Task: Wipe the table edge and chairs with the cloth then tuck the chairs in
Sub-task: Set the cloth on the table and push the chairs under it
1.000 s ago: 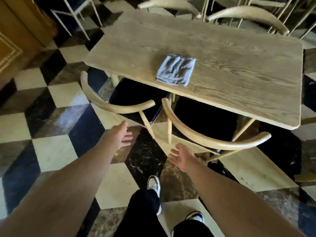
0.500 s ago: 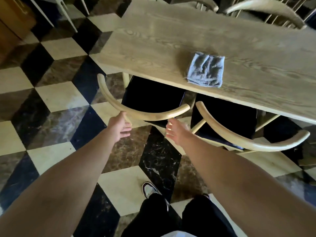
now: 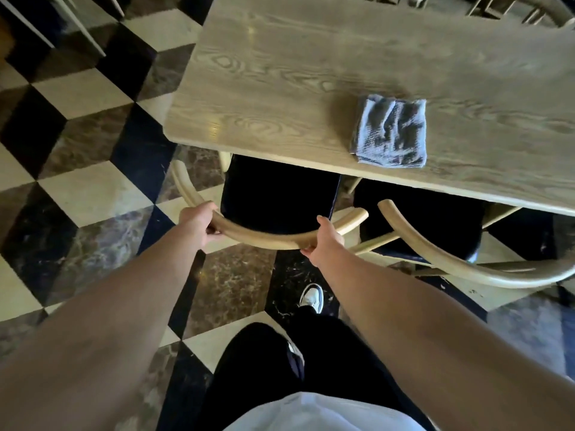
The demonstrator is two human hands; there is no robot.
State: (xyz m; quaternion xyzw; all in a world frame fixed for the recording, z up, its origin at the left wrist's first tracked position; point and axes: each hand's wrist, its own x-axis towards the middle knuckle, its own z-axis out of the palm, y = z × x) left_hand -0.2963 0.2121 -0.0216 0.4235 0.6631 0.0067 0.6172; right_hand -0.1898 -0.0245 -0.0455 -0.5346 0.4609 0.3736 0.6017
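A folded blue-grey cloth point(image 3: 390, 133) lies on the light wooden table point(image 3: 280, 88) near its front edge. Below the table stand two chairs with curved wooden back rails and dark seats. My left hand point(image 3: 199, 223) grips the left part of the left chair's back rail point(image 3: 264, 239). My right hand point(image 3: 323, 241) grips the same rail further right. The left chair's dark seat point(image 3: 277, 194) sits partly under the table. The right chair point(image 3: 466, 265) stands beside it, its seat also partly under the table edge.
The floor is a checkered pattern of cream, brown and black marble tiles point(image 3: 87, 194). My legs in dark trousers and a white shoe point(image 3: 311, 297) are behind the chair. More chair backs point(image 3: 529, 10) show past the table's far side. White metal legs point(image 3: 77, 23) stand top left.
Both hands reached forward from open in the air and closed round the left chair's back rail. The view has shifted closer to the table and left chair.
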